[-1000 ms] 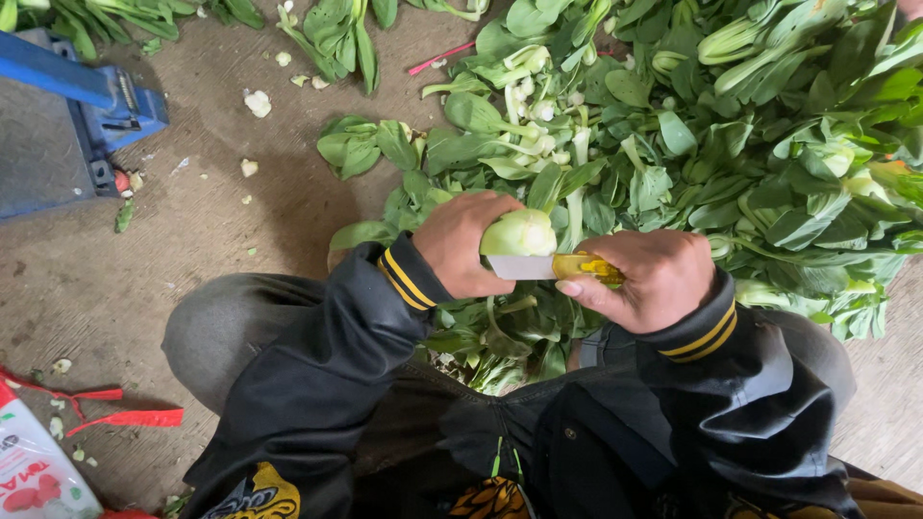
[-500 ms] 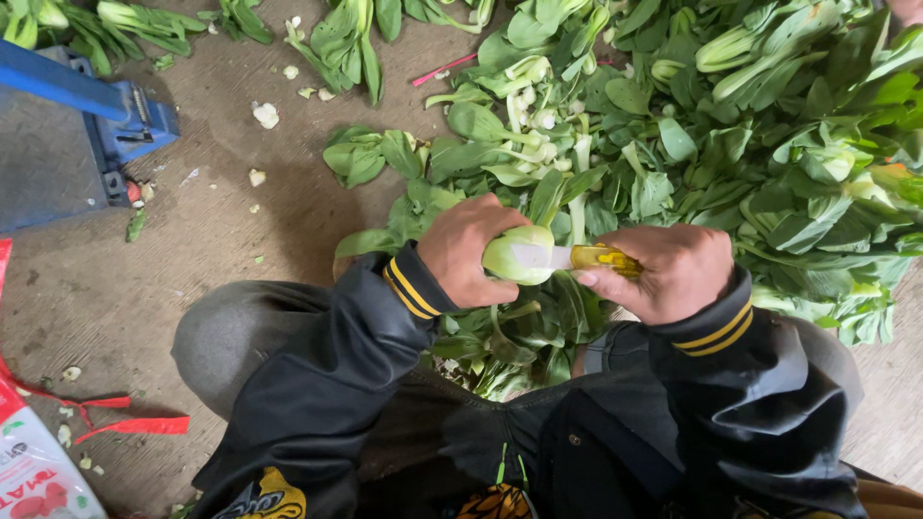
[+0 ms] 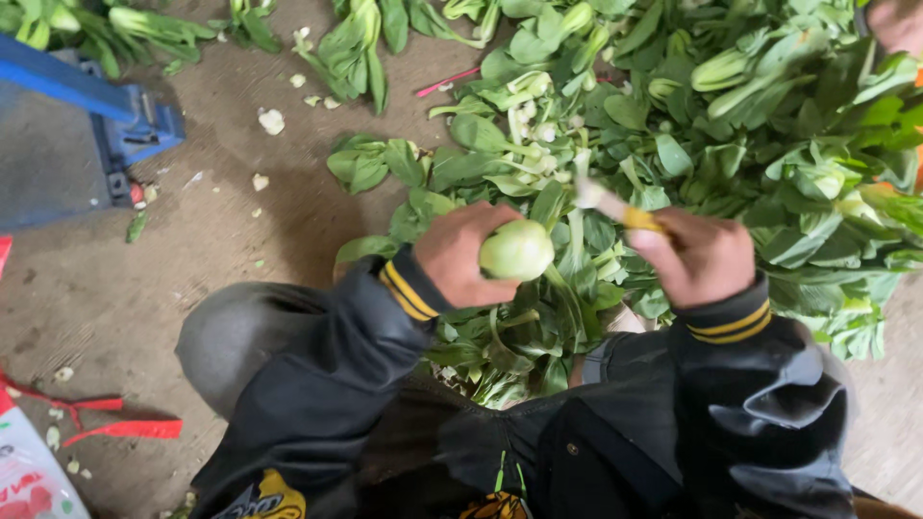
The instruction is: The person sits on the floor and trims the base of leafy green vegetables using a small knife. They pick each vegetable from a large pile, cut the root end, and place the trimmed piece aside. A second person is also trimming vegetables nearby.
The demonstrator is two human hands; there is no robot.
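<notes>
Left hand (image 3: 466, 255) gripped pale green bok choy base (image 3: 517, 250) above lap; right hand (image 3: 702, 258) clenched yellow-handled knife (image 3: 615, 207), blade apart from it. Leafy greens pile (image 3: 731, 125) behind; blue scale (image 3: 87, 135), trimmings (image 3: 272, 121) on floor

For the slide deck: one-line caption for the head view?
Left hand grips a bok choy; right hand holds a yellow-handled knife above piled greens.

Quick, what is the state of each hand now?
Left hand: closed, holding a green leafy vegetable by its base.
Right hand: closed, holding a yellow-handled knife.
</notes>
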